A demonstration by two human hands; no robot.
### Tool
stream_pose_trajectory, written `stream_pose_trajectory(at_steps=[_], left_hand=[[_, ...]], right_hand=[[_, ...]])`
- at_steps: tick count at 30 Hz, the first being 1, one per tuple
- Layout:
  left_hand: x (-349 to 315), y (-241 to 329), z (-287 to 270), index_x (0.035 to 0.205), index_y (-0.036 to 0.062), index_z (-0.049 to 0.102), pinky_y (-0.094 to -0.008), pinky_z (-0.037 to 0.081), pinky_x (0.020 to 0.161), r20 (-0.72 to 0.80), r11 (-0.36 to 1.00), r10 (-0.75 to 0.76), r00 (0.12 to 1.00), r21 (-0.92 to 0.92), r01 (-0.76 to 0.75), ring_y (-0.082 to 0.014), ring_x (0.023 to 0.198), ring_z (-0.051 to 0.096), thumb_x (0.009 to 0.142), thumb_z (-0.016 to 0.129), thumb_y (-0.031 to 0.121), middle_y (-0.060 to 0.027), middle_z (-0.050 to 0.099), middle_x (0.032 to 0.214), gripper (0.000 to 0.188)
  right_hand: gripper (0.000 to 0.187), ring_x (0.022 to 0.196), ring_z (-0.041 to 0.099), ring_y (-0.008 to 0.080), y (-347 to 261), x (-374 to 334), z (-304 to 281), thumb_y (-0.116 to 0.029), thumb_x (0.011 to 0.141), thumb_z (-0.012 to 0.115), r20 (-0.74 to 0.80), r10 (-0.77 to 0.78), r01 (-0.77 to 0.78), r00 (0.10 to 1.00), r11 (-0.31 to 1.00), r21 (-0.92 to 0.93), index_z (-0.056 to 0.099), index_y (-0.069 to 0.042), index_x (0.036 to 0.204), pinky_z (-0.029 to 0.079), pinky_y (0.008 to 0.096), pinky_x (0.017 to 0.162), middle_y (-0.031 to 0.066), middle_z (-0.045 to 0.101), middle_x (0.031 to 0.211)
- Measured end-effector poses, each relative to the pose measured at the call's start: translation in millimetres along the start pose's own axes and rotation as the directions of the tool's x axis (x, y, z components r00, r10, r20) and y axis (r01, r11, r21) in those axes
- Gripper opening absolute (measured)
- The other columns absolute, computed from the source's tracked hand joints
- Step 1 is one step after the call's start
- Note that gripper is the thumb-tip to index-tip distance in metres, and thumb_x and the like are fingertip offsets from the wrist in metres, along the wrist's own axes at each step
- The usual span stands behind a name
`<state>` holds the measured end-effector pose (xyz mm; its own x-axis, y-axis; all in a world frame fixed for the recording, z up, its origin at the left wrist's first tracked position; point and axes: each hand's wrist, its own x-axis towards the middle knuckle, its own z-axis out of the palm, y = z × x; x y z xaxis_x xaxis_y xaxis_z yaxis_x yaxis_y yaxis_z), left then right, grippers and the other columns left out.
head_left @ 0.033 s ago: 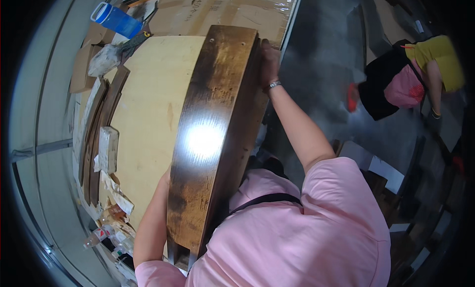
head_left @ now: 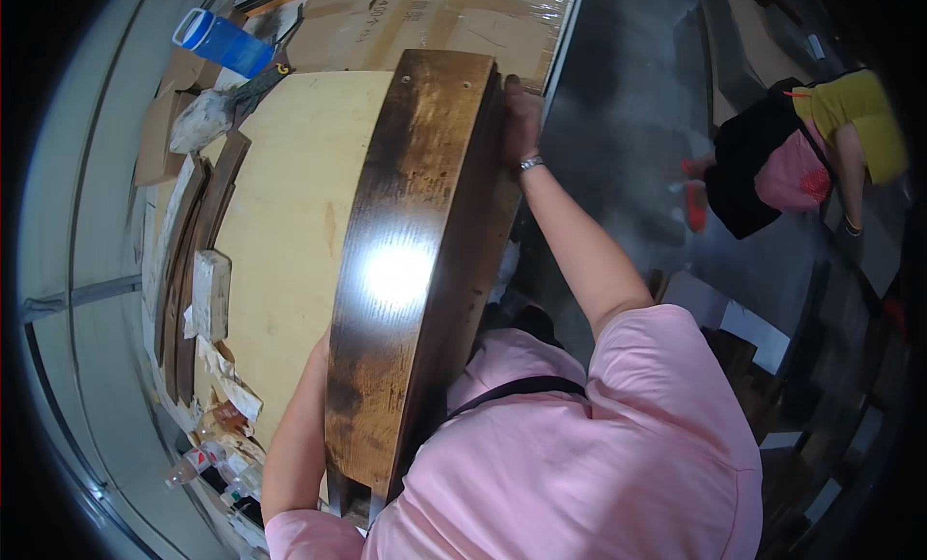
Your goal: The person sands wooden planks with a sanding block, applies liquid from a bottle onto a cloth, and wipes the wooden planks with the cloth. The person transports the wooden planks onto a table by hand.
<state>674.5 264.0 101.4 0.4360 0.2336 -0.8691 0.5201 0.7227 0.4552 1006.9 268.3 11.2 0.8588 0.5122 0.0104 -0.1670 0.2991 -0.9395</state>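
Note:
A long dark brown wooden furniture piece, glossy with a bright reflection, lies lengthwise before me on a pale wooden board. Two small holes show near its far end, and two narrow leg-like parts stick out below its near end. Against the right side of that far end my right hand, with a metal wristband, is closed on the edge; its fingertips are partly hidden. My left forearm reaches up along the left side of the piece, and the hand itself is hidden behind it.
Brown curved wood strips and a whitish block lie on the left. A blue water bottle stands beyond them, near a large cardboard sheet. Plastic bottles are at lower left. On the right, another person bends over the floor.
The far end of the wooden piece and my right hand have shifted slightly left. The other person's feet have moved.

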Motion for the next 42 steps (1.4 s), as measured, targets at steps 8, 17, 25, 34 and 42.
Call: stream_pose_trajectory(at_steps=[8,17,25,34,42], left_hand=[[3,7,2,0.139,-0.0020,0.038,-0.0299,0.048,0.087,0.013,0.999,-0.020,1.000,0.035,0.019,-0.0171,0.104,0.055,0.098,0.039,0.049,-0.0102,0.056,0.121,0.065],[4,-2,-4,0.138,-0.0021,0.038,-0.0302,0.048,0.088,0.022,0.998,-0.050,0.998,0.026,0.050,-0.0172,0.103,0.055,0.098,0.039,0.047,-0.0099,0.056,0.121,0.063],[1,-8,-13,0.138,-0.0022,0.039,-0.0303,0.048,0.088,0.029,0.997,-0.072,0.997,0.009,0.072,-0.0174,0.103,0.055,0.099,0.039,0.046,-0.0097,0.056,0.121,0.062],[17,-22,-16,0.138,-0.0023,0.039,-0.0305,0.047,0.088,0.123,0.993,-0.116,0.986,0.024,0.114,-0.0175,0.103,0.055,0.099,0.039,0.044,-0.0094,0.057,0.121,0.061],[17,-25,-25,0.137,-0.0023,0.040,-0.0307,0.047,0.089,0.138,0.973,0.057,0.989,0.216,-0.086,-0.0176,0.103,0.055,0.099,0.040,0.043,-0.0092,0.057,0.121,0.059]], right_hand=[[0.049,0.064,0.043,0.0078,20,0,-16,-0.046,0.095,0.048,0.079,-0.029,0.041,0.996,0.986,-0.161,0.056,-0.006,0.068,0.038,0.0281,0.061,-0.0030,0.051,0.068],[0.054,0.058,0.038,0.0077,13,-15,-15,-0.049,0.095,0.046,-0.015,0.023,-0.025,1.000,0.995,-0.101,0.052,-0.006,0.063,0.034,0.0307,0.055,-0.0050,0.044,0.059],[0.056,0.064,0.040,0.0137,20,-19,-1,-0.049,0.094,0.045,-0.042,-0.080,0.068,0.996,0.970,-0.234,0.052,0.002,0.071,0.035,0.0345,0.063,0.0019,0.046,0.065],[0.044,0.058,0.052,0.0208,37,-13,-11,-0.029,0.095,0.045,-0.120,-0.184,0.146,0.976,0.951,-0.271,0.056,0.007,0.071,0.037,0.0386,0.059,0.0155,0.055,0.061],[0.027,0.097,0.058,0.0279,86,-5,-20,-0.012,0.095,0.043,0.006,-0.294,0.222,0.956,0.710,-0.668,0.064,-0.004,0.111,0.045,0.0400,0.087,0.0154,0.063,0.106]])
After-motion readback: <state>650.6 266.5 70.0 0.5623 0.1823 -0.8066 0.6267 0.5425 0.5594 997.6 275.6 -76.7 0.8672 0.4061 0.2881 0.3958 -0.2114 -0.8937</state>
